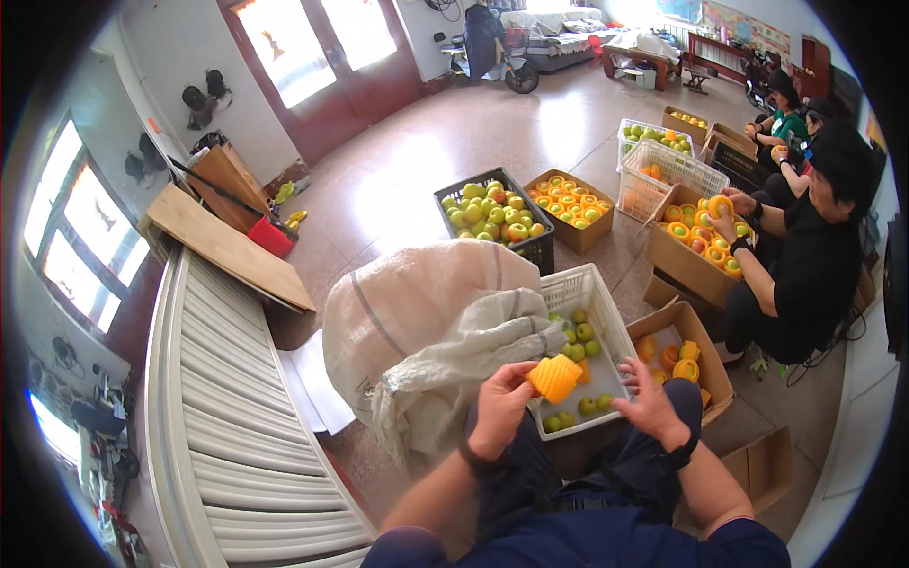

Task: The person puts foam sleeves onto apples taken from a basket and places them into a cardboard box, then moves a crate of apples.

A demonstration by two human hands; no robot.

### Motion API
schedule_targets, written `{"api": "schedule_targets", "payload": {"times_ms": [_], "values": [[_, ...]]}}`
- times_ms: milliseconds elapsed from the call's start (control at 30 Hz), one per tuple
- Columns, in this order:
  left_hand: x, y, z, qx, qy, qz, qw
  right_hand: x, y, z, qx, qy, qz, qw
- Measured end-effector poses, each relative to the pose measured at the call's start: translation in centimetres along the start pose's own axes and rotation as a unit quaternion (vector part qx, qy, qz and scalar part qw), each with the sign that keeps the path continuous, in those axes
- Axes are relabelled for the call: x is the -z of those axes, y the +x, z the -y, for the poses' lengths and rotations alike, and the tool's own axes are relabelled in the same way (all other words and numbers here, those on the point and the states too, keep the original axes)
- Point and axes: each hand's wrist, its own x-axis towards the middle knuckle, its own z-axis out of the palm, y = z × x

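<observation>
My left hand (503, 401) pinches a yellow-orange foam net sleeve (556, 379) over the near part of a white plastic crate (614, 317). Whether anything is inside the sleeve cannot be made out. Green apples (583, 332) lie along the far and near parts of the crate, and another orange sleeve (583, 372) shows behind the held one. By the crate's right wall, my right hand (650, 403) is open with its fingers apart, holding nothing. A cardboard box (722, 377) just right of that hand contains several orange and yellow foam sleeves, some apparently around fruit.
A bulging woven sack (417, 293) leans against the crate's left side. Beyond stand a dark crate of apples (542, 252) and a box of sleeved apples (597, 237). At right a co-worker (805, 256) handles fruit over another box (686, 257). White slatted panels (237, 398) line the left.
</observation>
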Motion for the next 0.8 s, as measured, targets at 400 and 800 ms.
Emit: {"api": "schedule_targets", "payload": {"times_ms": [400,800], "values": [[-4.1,-1.1,5.0,-0.105,0.255,-0.027,0.961,-5.1,1.0,4.9,0.103,0.049,-0.058,0.992],[-4.6,-1.4,4.9,-0.254,0.370,-0.011,0.894,-4.4,1.1,5.6,0.189,-0.147,-0.140,0.961]]}}
